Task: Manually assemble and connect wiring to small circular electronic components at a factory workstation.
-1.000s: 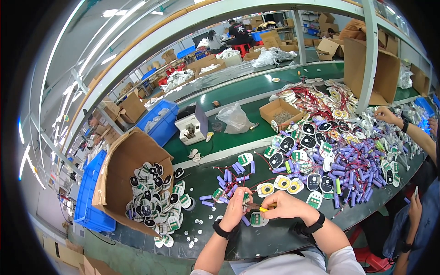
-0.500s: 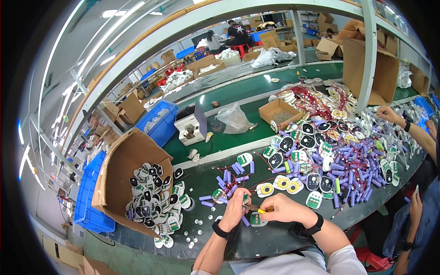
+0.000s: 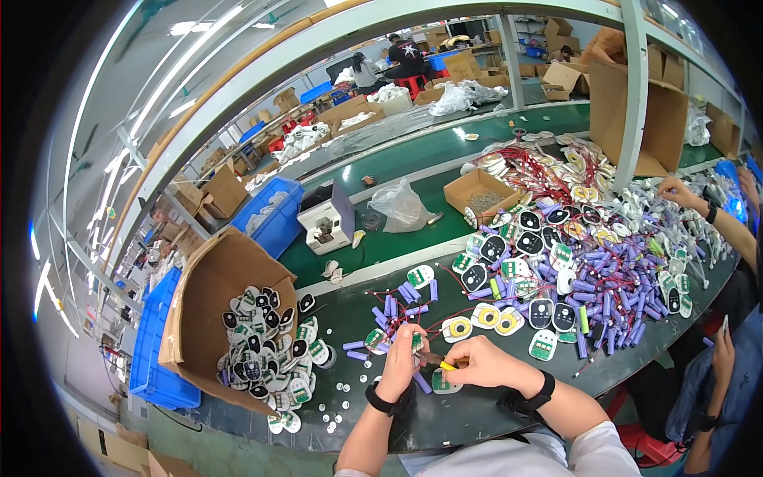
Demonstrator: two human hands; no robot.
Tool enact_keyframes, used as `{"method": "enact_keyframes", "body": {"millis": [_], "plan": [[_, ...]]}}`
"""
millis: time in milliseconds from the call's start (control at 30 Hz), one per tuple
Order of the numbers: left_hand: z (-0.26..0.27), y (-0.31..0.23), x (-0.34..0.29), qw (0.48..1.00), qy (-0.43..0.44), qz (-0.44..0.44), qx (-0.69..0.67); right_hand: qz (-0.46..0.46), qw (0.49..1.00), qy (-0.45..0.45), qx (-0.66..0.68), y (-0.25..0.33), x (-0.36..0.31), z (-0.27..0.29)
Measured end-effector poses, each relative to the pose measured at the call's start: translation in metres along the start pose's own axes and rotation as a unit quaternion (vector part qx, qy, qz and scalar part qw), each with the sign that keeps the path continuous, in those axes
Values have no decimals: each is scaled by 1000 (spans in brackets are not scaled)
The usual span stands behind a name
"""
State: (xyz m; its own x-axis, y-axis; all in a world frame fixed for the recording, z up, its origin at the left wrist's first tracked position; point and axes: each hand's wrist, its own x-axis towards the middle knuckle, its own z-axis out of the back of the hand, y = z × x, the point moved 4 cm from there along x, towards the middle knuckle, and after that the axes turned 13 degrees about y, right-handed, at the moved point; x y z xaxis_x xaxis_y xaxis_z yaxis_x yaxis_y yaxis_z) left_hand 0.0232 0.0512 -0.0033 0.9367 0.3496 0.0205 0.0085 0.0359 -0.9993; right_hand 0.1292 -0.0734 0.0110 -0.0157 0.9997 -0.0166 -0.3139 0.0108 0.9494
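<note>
At the near middle of the bench, my left hand [image 3: 400, 364] is closed around a small green circuit board [image 3: 417, 342] that shows above the fingers. My right hand [image 3: 494, 366] grips yellow-handled pliers [image 3: 450, 366]. Their dark metal jaws reach toward the board beside my left fingers; whether they touch it is hidden. Below the pliers lies a white oval panel with a green board [image 3: 447, 381]. Purple battery cells [image 3: 391, 308] with red wires lie just beyond my left hand. White oval pieces with yellow rings [image 3: 457, 328] rest beyond my right hand.
A tipped cardboard box [image 3: 208, 278] at left spills finished-looking panels [image 3: 266, 342]. To the right spreads a heap of purple cells [image 3: 612, 294]. A small carton [image 3: 479, 196] and a grey-white device [image 3: 327, 222] stand farther back. Another person's hand [image 3: 677, 193] is at far right.
The whole view has shifted slightly. My left hand has turned a little, so more of the green board shows; both hands keep their hold at nearly the same spot.
</note>
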Motion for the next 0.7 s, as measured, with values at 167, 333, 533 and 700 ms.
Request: {"method": "enact_keyframes", "body": {"millis": [167,333,533,700], "plan": [[-1,1,0,1000,4,10,1,-12,1000,7,-17,2,0,2],[-3,0,0,999,14,-1,34,5,1000,21,5,-7,3,-1],[-2,-2,-1,1000,7,-7,20,-1,999,27,-32,2,2,-1],[2,1,0,999,-21,-1,49,75,971,-70,-218,16,-2,-14]]}}
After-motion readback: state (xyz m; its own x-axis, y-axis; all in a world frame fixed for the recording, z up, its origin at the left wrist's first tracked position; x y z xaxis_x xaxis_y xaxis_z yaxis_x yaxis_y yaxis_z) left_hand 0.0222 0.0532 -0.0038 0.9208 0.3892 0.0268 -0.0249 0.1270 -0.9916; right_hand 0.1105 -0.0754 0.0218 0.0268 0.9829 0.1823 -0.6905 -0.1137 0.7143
